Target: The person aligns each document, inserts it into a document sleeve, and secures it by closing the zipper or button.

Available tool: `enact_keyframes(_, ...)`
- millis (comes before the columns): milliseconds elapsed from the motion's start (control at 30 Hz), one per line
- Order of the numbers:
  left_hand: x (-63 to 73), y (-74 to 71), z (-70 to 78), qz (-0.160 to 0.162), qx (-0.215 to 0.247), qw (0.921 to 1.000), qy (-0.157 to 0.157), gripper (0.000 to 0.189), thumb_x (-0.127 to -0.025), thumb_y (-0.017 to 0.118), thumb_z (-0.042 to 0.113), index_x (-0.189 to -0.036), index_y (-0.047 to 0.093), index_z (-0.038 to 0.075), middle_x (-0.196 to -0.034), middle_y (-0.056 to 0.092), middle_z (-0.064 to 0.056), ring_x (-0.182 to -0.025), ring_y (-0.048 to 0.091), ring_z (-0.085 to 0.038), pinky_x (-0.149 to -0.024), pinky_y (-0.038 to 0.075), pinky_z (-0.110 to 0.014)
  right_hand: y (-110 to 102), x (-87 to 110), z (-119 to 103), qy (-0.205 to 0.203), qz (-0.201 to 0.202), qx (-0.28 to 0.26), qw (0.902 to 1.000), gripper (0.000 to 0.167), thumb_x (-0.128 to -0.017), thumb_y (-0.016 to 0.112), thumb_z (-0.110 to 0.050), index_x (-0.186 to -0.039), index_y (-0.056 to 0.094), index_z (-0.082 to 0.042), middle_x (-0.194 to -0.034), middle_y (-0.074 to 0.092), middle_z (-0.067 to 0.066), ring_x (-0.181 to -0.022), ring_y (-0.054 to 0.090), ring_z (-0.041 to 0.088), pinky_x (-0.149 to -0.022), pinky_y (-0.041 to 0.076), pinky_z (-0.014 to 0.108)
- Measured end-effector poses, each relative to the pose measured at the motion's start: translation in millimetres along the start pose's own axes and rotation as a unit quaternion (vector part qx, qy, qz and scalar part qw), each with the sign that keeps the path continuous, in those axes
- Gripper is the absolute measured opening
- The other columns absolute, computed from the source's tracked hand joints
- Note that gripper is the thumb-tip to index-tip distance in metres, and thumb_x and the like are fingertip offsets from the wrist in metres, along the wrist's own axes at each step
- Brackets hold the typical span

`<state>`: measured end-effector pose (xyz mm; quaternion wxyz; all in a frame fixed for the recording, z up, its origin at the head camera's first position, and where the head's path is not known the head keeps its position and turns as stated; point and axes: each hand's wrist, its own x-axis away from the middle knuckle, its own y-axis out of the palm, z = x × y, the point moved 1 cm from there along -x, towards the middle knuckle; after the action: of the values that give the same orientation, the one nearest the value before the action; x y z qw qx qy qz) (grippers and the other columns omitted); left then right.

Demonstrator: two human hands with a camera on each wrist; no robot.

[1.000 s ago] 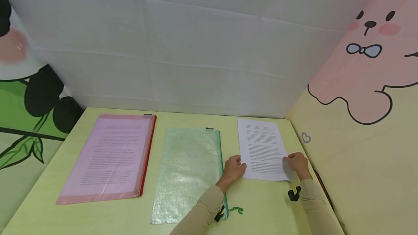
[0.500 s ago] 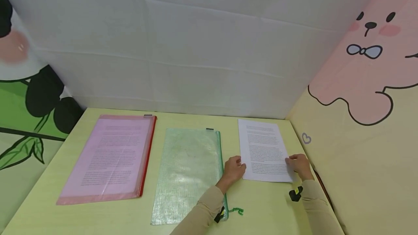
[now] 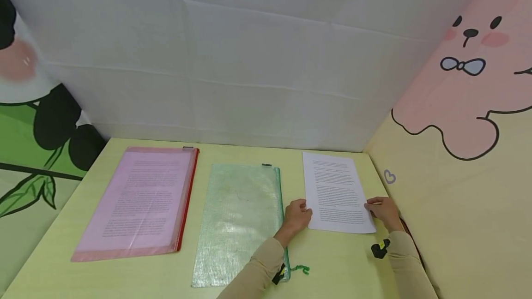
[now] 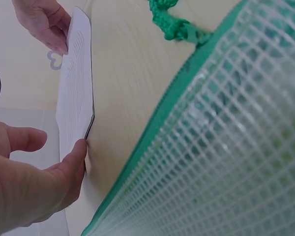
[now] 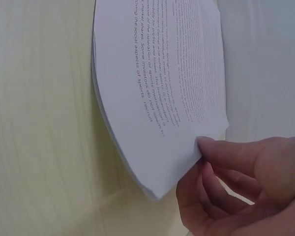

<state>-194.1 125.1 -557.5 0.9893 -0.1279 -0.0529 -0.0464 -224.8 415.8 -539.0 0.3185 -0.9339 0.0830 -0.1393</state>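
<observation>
A thin stack of printed paper [image 3: 335, 188] lies at the right of the table; its edge shows layers in the right wrist view. My right hand [image 3: 383, 211] pinches the right edge, thumb [image 5: 231, 153] on top and fingers curled beneath. At the opposite edge, my left hand [image 3: 296, 218] touches the paper with its fingertips. In the left wrist view the left thumb [image 4: 27, 139] stands apart from the paper. Close to the left hand is a green mesh zipper pouch [image 3: 238, 216], partly covered by the left forearm.
A pink zipper pouch [image 3: 137, 197] with printed paper inside lies at the left. A green cord [image 3: 301, 269] hangs from the green pouch's corner. A white backdrop [image 3: 249, 59] closes the rear, and a decorated wall [image 3: 457, 188] borders the right.
My right hand has shifted slightly right and toward me along the paper's edge. The paper's lower right corner has moved a little right. My left hand has barely moved.
</observation>
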Motion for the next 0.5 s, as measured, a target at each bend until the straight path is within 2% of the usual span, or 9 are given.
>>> enact_keyframes(267,-1.9,-3.0,-1.6,0.019,-0.009,0.9998,0.0,0.038,-0.093,0.063,0.003,-0.128,0.063,-0.013,-0.118,0.068,-0.023,-0.109,0.068,-0.035,-0.092,0.057,-0.043,-7.5,0.5,14.7,-0.027,-0.047,-0.027,0.9982,0.04,-0.098,0.069,-0.011,-0.124,0.061,0.019,-0.11,0.07,0.024,-0.084,0.068,0.013,-0.072,0.058,0.023)
enact_keyframes(500,-3.2,-4.8,-1.9,0.028,-0.017,0.9994,-0.007,0.036,-0.094,0.064,0.005,-0.126,0.065,-0.011,-0.116,0.069,-0.019,-0.107,0.068,-0.033,-0.091,0.057,-0.042,-10.6,5.4,29.1,-0.021,-0.063,-0.076,0.9949,0.055,-0.098,0.073,-0.025,-0.134,0.058,0.014,-0.126,0.067,0.021,-0.092,0.068,0.004,-0.082,0.058,0.021)
